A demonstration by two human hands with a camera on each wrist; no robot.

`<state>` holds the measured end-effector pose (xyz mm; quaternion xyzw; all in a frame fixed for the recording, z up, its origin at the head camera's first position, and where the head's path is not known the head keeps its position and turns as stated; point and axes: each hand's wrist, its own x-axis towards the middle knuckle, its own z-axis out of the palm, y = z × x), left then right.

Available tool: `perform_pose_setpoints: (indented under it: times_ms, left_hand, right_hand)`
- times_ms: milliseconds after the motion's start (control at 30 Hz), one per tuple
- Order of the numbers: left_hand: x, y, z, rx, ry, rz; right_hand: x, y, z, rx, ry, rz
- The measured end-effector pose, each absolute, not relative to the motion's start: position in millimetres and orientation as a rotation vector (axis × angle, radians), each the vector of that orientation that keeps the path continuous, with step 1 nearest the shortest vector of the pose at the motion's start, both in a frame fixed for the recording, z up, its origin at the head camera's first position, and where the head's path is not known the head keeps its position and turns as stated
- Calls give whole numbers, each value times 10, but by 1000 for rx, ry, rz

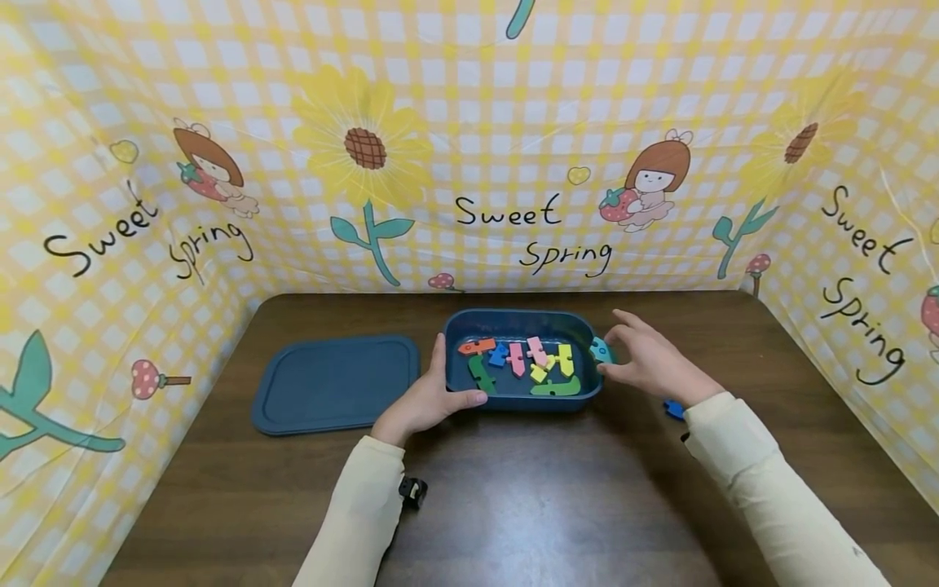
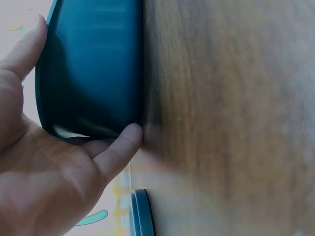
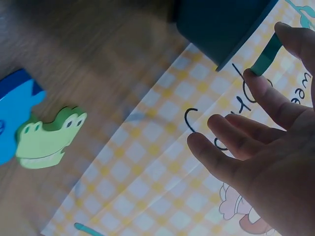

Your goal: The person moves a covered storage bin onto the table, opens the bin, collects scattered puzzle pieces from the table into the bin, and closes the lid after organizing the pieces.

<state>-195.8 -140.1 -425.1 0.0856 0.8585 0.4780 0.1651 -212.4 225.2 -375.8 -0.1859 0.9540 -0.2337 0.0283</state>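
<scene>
Yellow-and-white checked cloth (image 1: 499,106) hangs behind and on both sides of a dark wood table (image 1: 528,505). Far left, a flat blue lid (image 1: 336,383) lies on the wood. Next, my left hand (image 1: 425,399) grips the near left corner of a dark blue box (image 1: 528,403), thumb along the near rim, fingers against the end wall. Inside, left to right: an orange piece (image 1: 478,346), a short green piece (image 1: 481,375), then blue, two pink, some yellow, and a long green piece (image 1: 559,388) by the near wall. At the box's right end, my right hand (image 1: 649,355) pinches a teal piece (image 1: 600,350) between thumb and forefinger, other fingers loose. Farther right, on the table: a loose blue piece (image 1: 673,409) and, just beside it, a green crocodile head (image 3: 49,140).
</scene>
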Motion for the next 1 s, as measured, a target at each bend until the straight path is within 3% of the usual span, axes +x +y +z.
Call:
perform_pose_setpoints:
  times_ms: [1000]
  left_hand:
    - [-1963, -1414, -4256, 232, 2465, 1317]
  right_hand:
    - [-2253, 1693, -3745, -608, 2897, -646]
